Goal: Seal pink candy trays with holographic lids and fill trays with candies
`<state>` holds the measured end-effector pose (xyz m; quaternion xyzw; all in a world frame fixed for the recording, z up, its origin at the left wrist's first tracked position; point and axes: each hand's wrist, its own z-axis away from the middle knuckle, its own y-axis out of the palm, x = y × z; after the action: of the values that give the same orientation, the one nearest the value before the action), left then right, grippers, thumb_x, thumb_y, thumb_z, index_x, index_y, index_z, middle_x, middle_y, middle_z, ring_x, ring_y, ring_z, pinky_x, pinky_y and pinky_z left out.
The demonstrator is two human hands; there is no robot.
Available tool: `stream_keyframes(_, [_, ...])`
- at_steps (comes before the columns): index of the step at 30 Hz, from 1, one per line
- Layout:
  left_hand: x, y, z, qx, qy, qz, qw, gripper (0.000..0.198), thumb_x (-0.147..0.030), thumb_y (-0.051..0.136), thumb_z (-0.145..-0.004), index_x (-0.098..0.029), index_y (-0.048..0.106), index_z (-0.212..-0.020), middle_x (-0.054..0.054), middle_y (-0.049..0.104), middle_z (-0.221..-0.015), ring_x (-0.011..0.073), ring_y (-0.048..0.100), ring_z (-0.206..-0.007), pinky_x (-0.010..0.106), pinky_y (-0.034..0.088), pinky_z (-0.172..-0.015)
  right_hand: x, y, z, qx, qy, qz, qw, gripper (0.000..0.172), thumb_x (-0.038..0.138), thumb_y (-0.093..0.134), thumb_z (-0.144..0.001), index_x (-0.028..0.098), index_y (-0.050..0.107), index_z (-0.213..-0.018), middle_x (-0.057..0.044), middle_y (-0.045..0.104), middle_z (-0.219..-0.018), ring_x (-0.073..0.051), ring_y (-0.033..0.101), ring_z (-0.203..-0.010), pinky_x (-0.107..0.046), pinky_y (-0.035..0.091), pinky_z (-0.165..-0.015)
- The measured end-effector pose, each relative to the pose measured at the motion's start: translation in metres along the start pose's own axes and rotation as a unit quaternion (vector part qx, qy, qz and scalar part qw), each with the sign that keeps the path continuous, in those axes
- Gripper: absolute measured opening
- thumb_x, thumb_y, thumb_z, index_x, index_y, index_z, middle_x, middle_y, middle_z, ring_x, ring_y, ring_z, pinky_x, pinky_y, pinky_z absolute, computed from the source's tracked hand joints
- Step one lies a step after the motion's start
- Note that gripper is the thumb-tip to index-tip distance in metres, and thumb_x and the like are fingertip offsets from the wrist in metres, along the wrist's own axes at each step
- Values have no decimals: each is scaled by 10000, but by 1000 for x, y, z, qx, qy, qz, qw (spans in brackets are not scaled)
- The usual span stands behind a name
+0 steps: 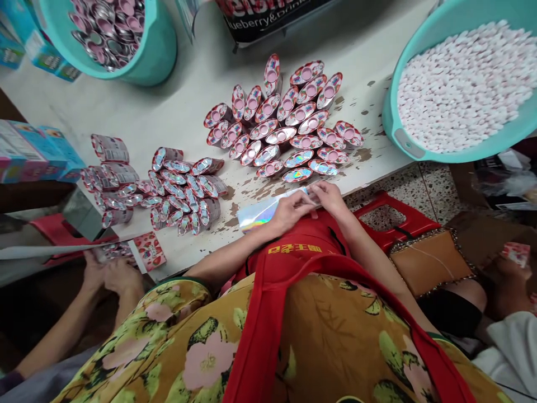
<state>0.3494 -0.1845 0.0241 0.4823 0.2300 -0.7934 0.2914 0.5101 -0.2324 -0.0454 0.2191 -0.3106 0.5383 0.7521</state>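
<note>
My left hand point(291, 213) and my right hand point(329, 197) meet at the table's near edge, both closed on a flat, shiny holographic carton blank point(262, 212) that sticks out to the left. Just beyond my hands stands a cluster of several small oval boxes point(285, 131), open tops showing pink insides. To the left lies a heap of similar shiny boxes point(184, 190) on their sides.
A teal basin of white tablets point(465, 84) sits at the right, another teal basin of empty boxes point(113, 31) at the back left. Blue cartons point(33, 151) lie far left. A co-worker's hands point(111, 274) hold small printed packs at the lower left. A red stool point(394, 218) stands below the table.
</note>
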Motion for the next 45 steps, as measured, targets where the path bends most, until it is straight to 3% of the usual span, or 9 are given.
stream_keyframes(5, [-24,1,-35,-171,-32,214,961,331,-372,858,-710,-189,594,-790,9,718,-794,126,670,-699,261,580,-678,22,-26,37,9,1,-80,997,768,876,444,-847,181,696,-1054,-143,769,-1075,-218,758,-810,-320,605,-689])
stream_keyframes(10, [-24,7,-59,-169,-51,231,957,279,-327,818,-720,-189,594,-814,-12,678,-753,123,647,-673,282,575,-694,34,-29,42,-10,-23,-92,995,610,729,822,-619,193,677,-873,-34,729,-785,-157,680,-628,-268,552,-601])
stream_keyframes(15, [-24,8,-88,-214,-31,-34,976,101,-270,679,-834,-196,624,-793,31,676,-882,186,650,-864,335,532,-820,35,-47,10,-67,-91,-13,994,435,609,770,-687,194,657,-755,2,645,-618,-149,605,-572,-286,509,-605])
stream_keyframes(20, [-38,20,-117,-246,-37,-319,915,97,-275,630,-917,-221,670,-847,76,653,-1040,270,565,-1092,431,439,-1011,52,-75,-20,-144,-110,166,969,239,425,694,-778,187,715,-789,-26,693,-666,-177,613,-607,-297,478,-616])
stream_keyframes(27, [-28,37,-126,-235,-55,-391,888,131,-289,580,-964,-225,634,-863,108,636,-1125,342,479,-1207,486,392,-1005,69,-76,-30,-191,-84,350,913,140,341,710,-781,211,762,-779,-40,752,-734,-198,652,-684,-308,497,-687])
stream_keyframes(32, [-23,19,-134,-245,-23,-404,881,143,-372,663,-930,-231,635,-941,111,668,-1150,337,504,-1184,451,420,-972,80,-80,-32,-235,-45,399,885,168,348,800,-750,194,731,-759,-74,725,-754,-264,682,-809,-369,515,-789])
stream_keyframes(38, [-15,-50,-75,-143,15,-344,928,316,-440,534,-998,-213,657,-816,47,701,-870,207,621,-867,313,460,-839,69,-76,6,-218,-170,364,889,303,424,670,-920,181,661,-1101,-59,696,-892,-232,644,-842,-360,497,-827])
stream_keyframes(42, [20,-90,-8,-61,-132,-435,889,340,-536,634,-901,-220,723,-814,66,734,-824,246,651,-863,317,457,-771,41,-25,46,-70,-221,360,904,218,403,575,-992,215,686,-1007,-54,707,-895,-217,646,-823,-323,490,-784])
stream_keyframes(45, [46,-98,17,6,-205,-424,882,199,-401,681,-832,-234,753,-912,48,767,-872,246,669,-861,317,478,-772,29,25,51,55,-278,412,866,206,302,545,-1009,219,723,-1072,-97,738,-1098,-257,644,-1051,-351,479,-910])
